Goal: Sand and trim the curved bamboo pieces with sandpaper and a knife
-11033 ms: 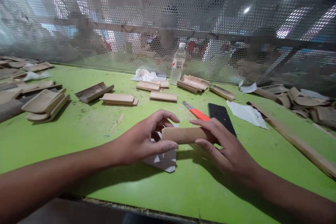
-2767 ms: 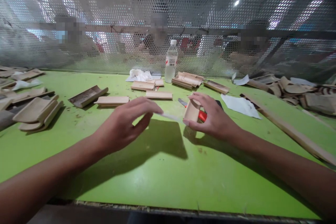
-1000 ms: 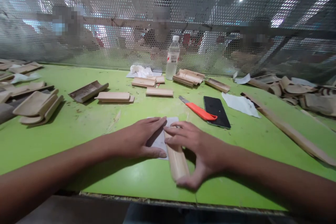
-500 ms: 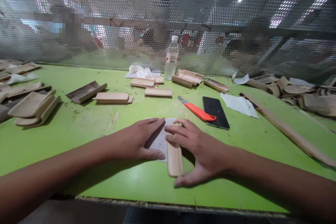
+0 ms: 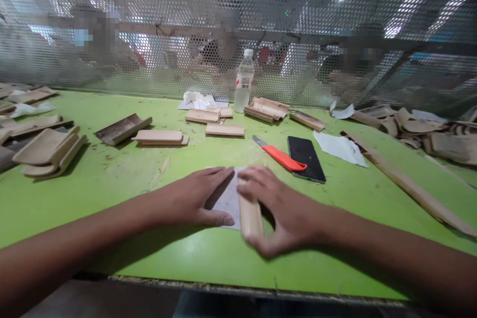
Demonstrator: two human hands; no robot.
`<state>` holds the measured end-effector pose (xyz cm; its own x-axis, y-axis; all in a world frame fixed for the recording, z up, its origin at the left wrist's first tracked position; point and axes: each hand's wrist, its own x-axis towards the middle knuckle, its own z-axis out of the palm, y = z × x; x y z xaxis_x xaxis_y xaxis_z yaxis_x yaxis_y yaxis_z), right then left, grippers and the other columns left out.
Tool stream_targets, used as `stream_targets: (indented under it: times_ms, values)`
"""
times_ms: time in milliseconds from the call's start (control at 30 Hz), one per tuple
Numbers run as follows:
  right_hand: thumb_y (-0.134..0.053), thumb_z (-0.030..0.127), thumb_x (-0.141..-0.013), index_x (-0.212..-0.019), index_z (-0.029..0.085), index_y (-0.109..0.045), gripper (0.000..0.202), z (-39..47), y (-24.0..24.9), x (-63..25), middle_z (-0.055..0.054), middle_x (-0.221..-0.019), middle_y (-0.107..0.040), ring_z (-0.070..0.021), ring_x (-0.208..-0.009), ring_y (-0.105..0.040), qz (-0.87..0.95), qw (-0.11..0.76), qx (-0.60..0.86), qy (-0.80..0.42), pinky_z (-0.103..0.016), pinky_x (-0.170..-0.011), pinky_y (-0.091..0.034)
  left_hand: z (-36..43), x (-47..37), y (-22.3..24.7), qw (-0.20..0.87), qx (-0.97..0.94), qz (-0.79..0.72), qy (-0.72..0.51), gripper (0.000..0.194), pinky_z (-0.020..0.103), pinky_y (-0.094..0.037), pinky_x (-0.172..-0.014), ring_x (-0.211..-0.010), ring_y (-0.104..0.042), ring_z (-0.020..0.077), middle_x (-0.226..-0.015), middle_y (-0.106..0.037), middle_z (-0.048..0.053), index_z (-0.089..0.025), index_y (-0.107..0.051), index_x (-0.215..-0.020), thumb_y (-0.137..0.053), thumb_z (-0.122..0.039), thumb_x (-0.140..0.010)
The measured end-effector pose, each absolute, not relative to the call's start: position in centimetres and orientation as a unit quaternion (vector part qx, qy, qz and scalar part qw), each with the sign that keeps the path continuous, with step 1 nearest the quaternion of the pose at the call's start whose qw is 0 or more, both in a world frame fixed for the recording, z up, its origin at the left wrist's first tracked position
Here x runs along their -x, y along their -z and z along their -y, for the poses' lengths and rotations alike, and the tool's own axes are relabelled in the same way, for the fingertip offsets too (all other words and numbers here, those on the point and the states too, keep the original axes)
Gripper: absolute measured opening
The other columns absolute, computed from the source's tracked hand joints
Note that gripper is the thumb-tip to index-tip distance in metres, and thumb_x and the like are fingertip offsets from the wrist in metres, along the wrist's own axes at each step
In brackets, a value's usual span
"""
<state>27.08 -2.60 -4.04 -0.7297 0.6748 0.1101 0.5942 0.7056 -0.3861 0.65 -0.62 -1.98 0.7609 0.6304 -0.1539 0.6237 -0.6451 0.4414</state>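
Note:
A grey sheet (image 5: 227, 203), which looks like sandpaper, lies flat on the green table. My left hand (image 5: 197, 198) rests on its left part, fingers stretched out and thumb apart. At the sheet's right edge is a pale, slightly curved bamboo piece (image 5: 251, 216), its long side pointing away from me. My right hand (image 5: 276, 203) grips it, with the fingers over its far end and the thumb at its near end. The fingers hide that far end, and the right hand is somewhat blurred.
Beyond my right hand, an orange-handled knife (image 5: 283, 157) overlaps a black phone (image 5: 305, 159). A water bottle (image 5: 244, 84) stands near the perforated metal screen (image 5: 179, 59). Bamboo pieces (image 5: 158, 136) lie on the left, with more in a heap (image 5: 421, 131) on the right. People sit behind the screen.
My right thumb has closed in on the near end of the bamboo piece, and the fingers have drawn together. The piece has shifted slightly right. My left hand stays put.

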Motion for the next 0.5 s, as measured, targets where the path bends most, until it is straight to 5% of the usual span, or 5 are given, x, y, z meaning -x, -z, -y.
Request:
stream_targets:
  times_ms: [133, 267, 400, 500]
  values:
    - [-0.074, 0.054, -0.075, -0.128, 0.014, -0.06, 0.068, 2.74, 3.97, -26.82, -0.024, -0.143, -0.051, -0.0428, -0.135, -0.044, 0.909, 0.131, 0.371, -0.141, -0.065, -0.113, -0.034, 0.48, -0.49, 2.18, 0.238, -0.91, -0.34, -0.011, 0.103, 0.047, -0.033, -0.121, -0.148, -0.038, 0.0364, -0.165, -0.034, 0.021, -0.008, -0.025, -0.162, -0.065, -0.067, -0.088]
    - [-0.077, 0.053, -0.072, -0.127, 0.019, -0.06, 0.067, 3.1, 3.92, -26.41, -0.019, -0.146, -0.05, -0.042, -0.143, -0.035, 0.932, 0.117, 0.299, -0.169, -0.062, -0.118, -0.03, 0.38, -0.4, 2.33, 0.244, -0.914, -0.326, -0.016, 0.103, 0.047, -0.032, -0.121, -0.149, -0.038, 0.0372, -0.164, -0.035, 0.023, -0.008, -0.027, -0.161, -0.065, -0.068, -0.087]
    - [-0.074, 0.056, -0.074, -0.127, 0.016, -0.059, 0.068, 3.08, 3.99, -26.24, -0.023, -0.141, -0.051, -0.0406, -0.133, -0.045, 0.909, 0.148, 0.36, -0.149, -0.063, -0.113, -0.035, 0.47, -0.37, 2.23, 0.241, -0.912, -0.331, -0.027, 0.102, 0.048, -0.035, -0.12, -0.146, -0.042, 0.0368, -0.163, -0.037, 0.022, -0.009, -0.026, -0.162, -0.065, -0.068, -0.087]
    - [-0.078, 0.065, -0.066, -0.129, 0.014, -0.061, 0.083, 2.8, 4.16, -26.4, -0.023, -0.144, -0.049, -0.0428, -0.137, -0.041, 0.928, 0.143, 0.3, -0.167, -0.061, -0.116, -0.032, 0.51, -0.34, 2.16, 0.241, -0.914, -0.325, -0.021, 0.103, 0.046, -0.033, -0.122, -0.148, -0.039, 0.0364, -0.164, -0.036, 0.023, -0.007, -0.027, -0.161, -0.066, -0.067, -0.087]
